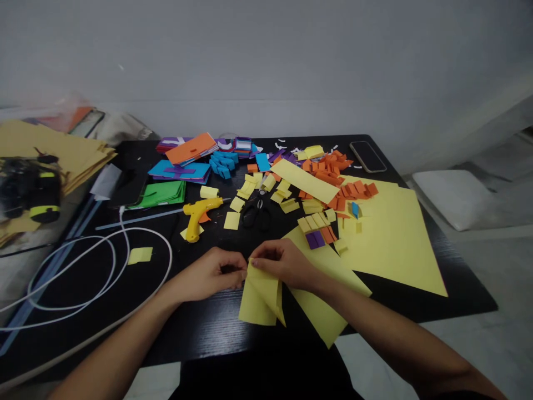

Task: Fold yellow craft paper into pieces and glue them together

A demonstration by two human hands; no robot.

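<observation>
A creased yellow paper hangs between my hands near the table's front edge, its lower part spreading into flaps. My right hand pinches its top edge between thumb and fingers. Beside it, my left hand is closed, its fingertips meeting at the paper's upper left corner. A larger yellow sheet lies under my right forearm. Just beyond my hands are black scissors and a yellow glue gun. Small folded yellow pieces lie around the scissors.
Orange folded pieces, large yellow sheets and a phone lie to the right. Stacked coloured papers and a green packet sit at the back left. A white cable loops across the left side.
</observation>
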